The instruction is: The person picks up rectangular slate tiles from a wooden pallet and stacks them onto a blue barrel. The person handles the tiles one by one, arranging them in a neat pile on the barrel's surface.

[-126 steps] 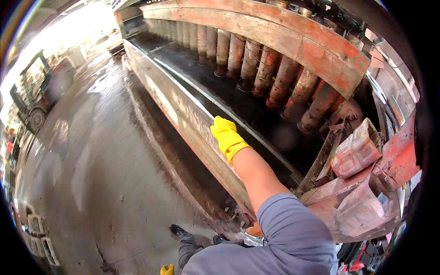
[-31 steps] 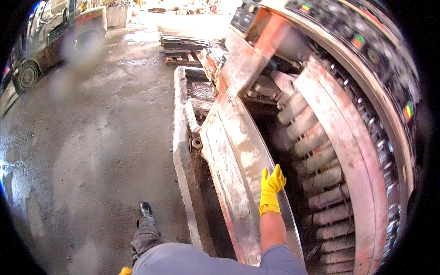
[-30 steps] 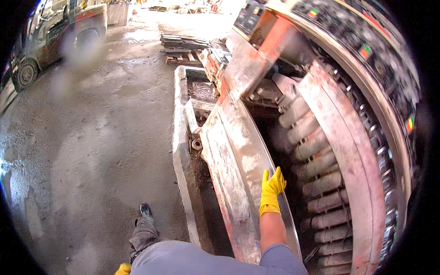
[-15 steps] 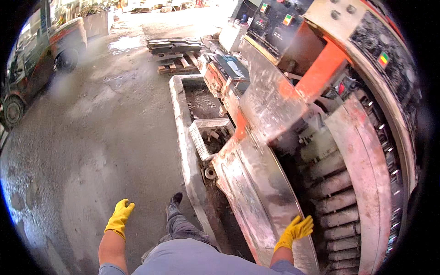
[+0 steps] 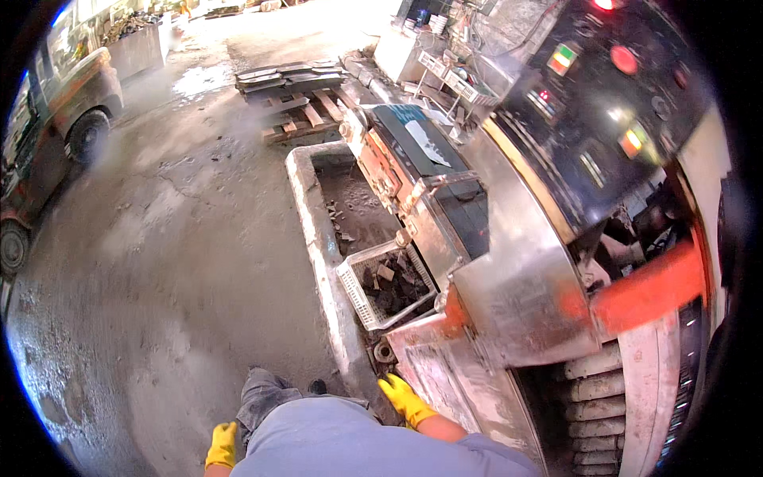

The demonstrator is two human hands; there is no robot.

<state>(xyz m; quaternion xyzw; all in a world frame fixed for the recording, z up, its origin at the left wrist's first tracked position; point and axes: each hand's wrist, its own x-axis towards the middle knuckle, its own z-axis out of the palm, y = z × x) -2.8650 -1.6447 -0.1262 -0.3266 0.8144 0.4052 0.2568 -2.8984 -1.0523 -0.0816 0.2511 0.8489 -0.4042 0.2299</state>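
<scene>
Both my hands wear yellow rubber gloves. My right hand [image 5: 405, 400] is stretched forward beside the rusty side panel [image 5: 433, 358] of a large machine, its fingers apart and nothing in them. Just beyond those fingertips lies a round metal ring [image 5: 385, 351]. My left hand [image 5: 222, 445] hangs low at my side over the floor, loosely open and holding nothing. Ahead of my right hand a white plastic crate [image 5: 362, 294] with dark broken pieces sits inside a low concrete curb [image 5: 318, 246].
The machine's black control panel [image 5: 612, 103] with lit buttons rises at the right, above rollers [image 5: 596, 409]. Stacked slabs [image 5: 290, 77] rest on a wooden pallet [image 5: 306, 115] ahead. A vehicle [image 5: 56, 151] stands at the far left on the wet concrete floor [image 5: 183, 262].
I have moved forward along the machine, so the crate and control panel appear closer. My right hand has swung left from the panel's roller-side edge toward the curb; my left hand has dropped lower.
</scene>
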